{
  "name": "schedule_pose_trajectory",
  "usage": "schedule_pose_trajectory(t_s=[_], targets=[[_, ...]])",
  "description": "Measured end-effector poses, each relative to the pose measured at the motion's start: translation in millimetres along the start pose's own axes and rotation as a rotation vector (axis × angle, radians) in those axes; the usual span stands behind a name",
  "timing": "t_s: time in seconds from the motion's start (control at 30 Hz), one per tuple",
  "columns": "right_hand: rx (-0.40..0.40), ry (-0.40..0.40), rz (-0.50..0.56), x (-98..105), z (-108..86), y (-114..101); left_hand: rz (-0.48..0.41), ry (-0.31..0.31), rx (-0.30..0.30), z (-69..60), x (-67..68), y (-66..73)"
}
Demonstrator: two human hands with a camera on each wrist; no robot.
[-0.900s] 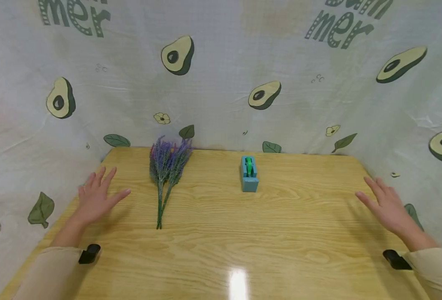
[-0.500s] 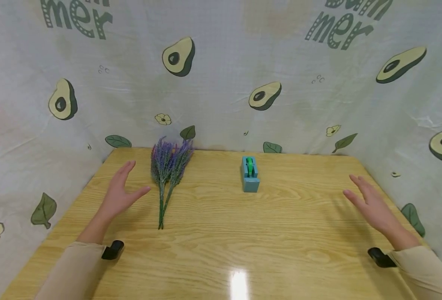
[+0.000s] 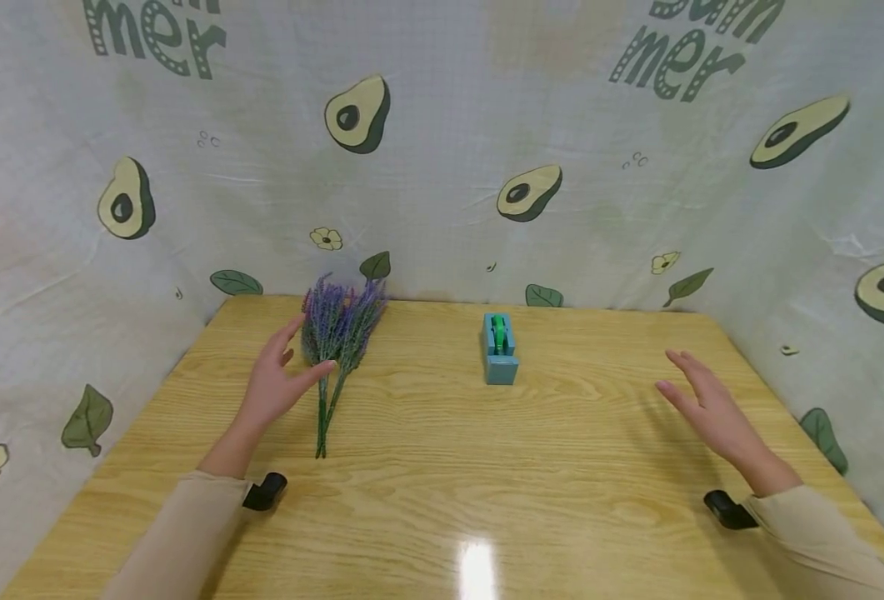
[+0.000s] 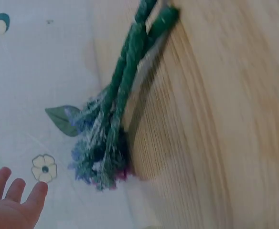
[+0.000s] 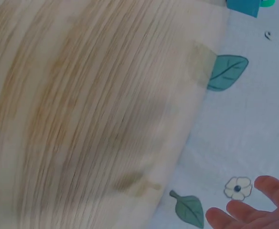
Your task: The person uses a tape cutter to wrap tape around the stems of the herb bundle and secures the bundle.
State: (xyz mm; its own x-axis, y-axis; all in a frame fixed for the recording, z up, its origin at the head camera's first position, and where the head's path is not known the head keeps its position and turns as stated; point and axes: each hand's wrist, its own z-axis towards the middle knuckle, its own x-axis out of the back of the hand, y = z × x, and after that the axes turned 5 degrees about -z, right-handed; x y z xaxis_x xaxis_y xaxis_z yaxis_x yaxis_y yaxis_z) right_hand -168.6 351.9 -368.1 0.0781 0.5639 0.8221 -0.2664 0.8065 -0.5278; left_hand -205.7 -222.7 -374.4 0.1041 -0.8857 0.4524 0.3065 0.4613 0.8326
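Note:
A bunch of lavender sprigs [image 3: 344, 321] with purple tops and green stems lies on the left part of the wooden table. My left hand [image 3: 277, 383] hovers at its left side, thumb and fingers spread apart; in the head view the thumb tip overlaps the stems. The left wrist view shows the lavender [image 4: 118, 105] beyond the left fingers [image 4: 15, 191], which hold nothing. Over the table's right side my right hand [image 3: 711, 412] is held in the air, fingers spread and holding nothing. The nearest object to it is a blue tape dispenser [image 3: 500, 354] with a green roll.
A pale cloth [image 3: 442, 125] printed with avocados and leaves hangs behind and beside the wooden table [image 3: 427, 492]. Black wrist cameras [image 3: 265, 492] sit on both wrists. Light glares off the table's front middle.
The left hand has moved right, from the table's left edge up to the lavender. The right hand has drifted left, inward. Lavender and tape dispenser stay put.

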Motion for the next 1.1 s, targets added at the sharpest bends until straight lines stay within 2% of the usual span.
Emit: schedule_pose_trajectory(t_s=[0.3, 0.67, 0.9, 1.1], targets=[[0.033, 0.009, 0.045, -18, 9.6, -12, -0.136, -0.025, 0.056, 4.3, -26.0, 11.1], [0.06, -0.02, 0.082, -34, 19.2, -25, -0.273, -0.06, -0.013, 12.4, -54.9, 20.4], [0.079, -0.016, 0.091, -43, 26.1, -33, -0.335, -0.076, 0.025, 18.8, -71.7, 23.8], [0.086, -0.027, 0.108, -50, 30.0, -39, -0.349, -0.079, 0.053, 23.1, -85.3, 27.9]])
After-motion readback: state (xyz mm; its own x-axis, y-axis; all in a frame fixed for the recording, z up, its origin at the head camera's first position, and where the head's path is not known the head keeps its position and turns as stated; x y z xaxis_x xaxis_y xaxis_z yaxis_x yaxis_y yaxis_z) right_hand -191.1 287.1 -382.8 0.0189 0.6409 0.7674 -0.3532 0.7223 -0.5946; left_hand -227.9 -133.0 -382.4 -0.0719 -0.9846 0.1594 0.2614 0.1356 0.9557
